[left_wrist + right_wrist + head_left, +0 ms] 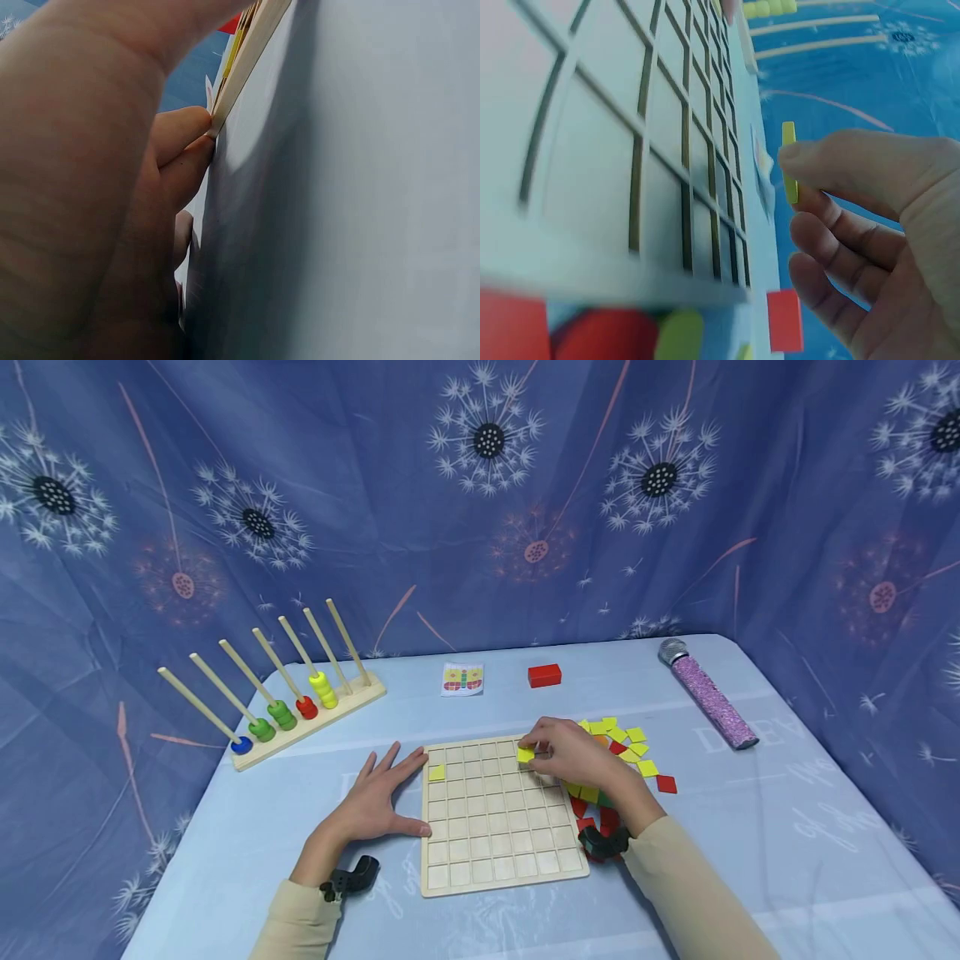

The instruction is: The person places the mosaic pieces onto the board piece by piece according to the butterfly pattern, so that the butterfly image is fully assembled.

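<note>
My right hand [573, 752] pinches a yellow square tile [525, 755] between thumb and fingers, above the upper right part of a wooden grid board [495, 878]. In the right wrist view the tile [790, 163] is seen edge-on, held apart from the board. My left hand [375, 802] lies with fingers spread at the board's left edge, thumb and a fingertip touching it. The left wrist view shows fingertips [191, 127] against the board's side. Another yellow tile [437, 772] sits in a cell near the board's upper left corner.
Loose yellow, red and green tiles [647, 768] lie right of the board, partly under my right arm. Behind it are a pattern card [462, 680] and a red block [544, 676]. A bead-and-peg counting stand [307, 727] stands left, a glittery microphone [708, 693] lies right.
</note>
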Motion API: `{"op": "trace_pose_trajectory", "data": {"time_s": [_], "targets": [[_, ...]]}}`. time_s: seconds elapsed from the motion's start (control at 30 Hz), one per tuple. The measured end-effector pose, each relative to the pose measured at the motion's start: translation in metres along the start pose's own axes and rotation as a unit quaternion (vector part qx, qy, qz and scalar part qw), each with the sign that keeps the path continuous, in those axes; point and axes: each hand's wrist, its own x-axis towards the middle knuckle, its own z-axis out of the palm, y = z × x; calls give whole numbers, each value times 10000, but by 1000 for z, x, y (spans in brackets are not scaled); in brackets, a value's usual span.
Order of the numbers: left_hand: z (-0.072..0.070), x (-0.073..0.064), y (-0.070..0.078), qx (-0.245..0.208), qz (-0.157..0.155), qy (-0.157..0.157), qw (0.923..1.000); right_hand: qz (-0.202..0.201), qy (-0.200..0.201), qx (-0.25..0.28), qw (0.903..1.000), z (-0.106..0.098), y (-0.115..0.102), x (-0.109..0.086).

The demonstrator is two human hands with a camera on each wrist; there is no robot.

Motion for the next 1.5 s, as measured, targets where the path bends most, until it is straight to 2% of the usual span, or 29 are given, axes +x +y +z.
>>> {"op": "trace_pose_trajectory", "data": {"time_s": [0.27, 0.5, 0.8, 1.13, 1.5], "targets": [[0, 1, 1, 16, -63, -13, 10000, -377, -221, -125, 9990, 13, -17, 16], [1, 0, 2, -1, -107, -11, 9999, -550, -387, -446, 9967, 28, -32, 31], [-3, -2, 1, 41, -232, -153, 9996, -757, -601, -767, 9924, 49, -50, 52], [1, 1, -1, 71, -159, -112, 9998, -642, -723, -912, 9911, 61, -60, 63], [1, 1, -1, 43, -180, -114, 9998, -677, -484, -767, 9936, 71, -59, 66]]}}
